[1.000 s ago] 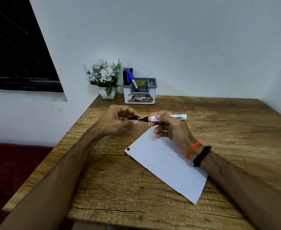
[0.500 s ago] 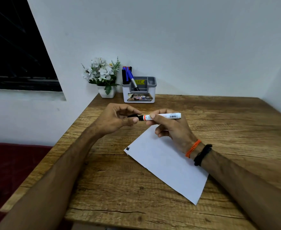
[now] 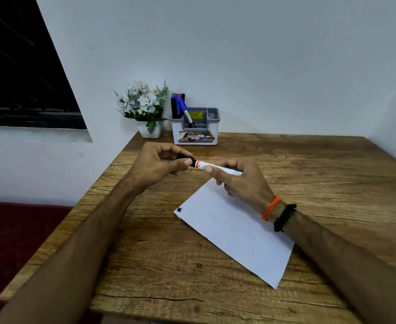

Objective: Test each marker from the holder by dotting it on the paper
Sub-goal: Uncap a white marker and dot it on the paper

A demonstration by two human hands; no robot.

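White fake flowers in a small white pot (image 3: pixel 149 129) stand at the back left corner of the brown wooden table (image 3: pixel 309 164), by the wall. Just to the right of the pot is the grey and white plastic marker holder (image 3: pixel 195 133). Blue and black markers (image 3: pixel 180 106) stick up out of its left side, and one blue marker leans to the right.

Closer in, both hands meet above the table, in front of the holder. The left hand (image 3: pixel 159 164) is curled, and its thumb and fingers pinch the black cap (image 3: pixel 187 157) at the left end of the marker. The white marker with an orange band (image 3: pixel 212 166) lies almost flat between the two hands, tipped a little down to the right. The cap sits tight against the orange band, so no tip shows. The right hand (image 3: pixel 241 181) holds the white body of the marker between its thumb and first fingers, and the far end of the marker is hidden by the hand. An orange thread band (image 3: pixel 271 208) and a black band (image 3: pixel 284 217) go round the right wrist.

Under the right hand, the white sheet of paper (image 3: pixel 234 232) lies flat on the table, turned at a slant. A small dark mark (image 3: pixel 179 209) sits at its left corner. The marker is held above the paper and does not touch it.
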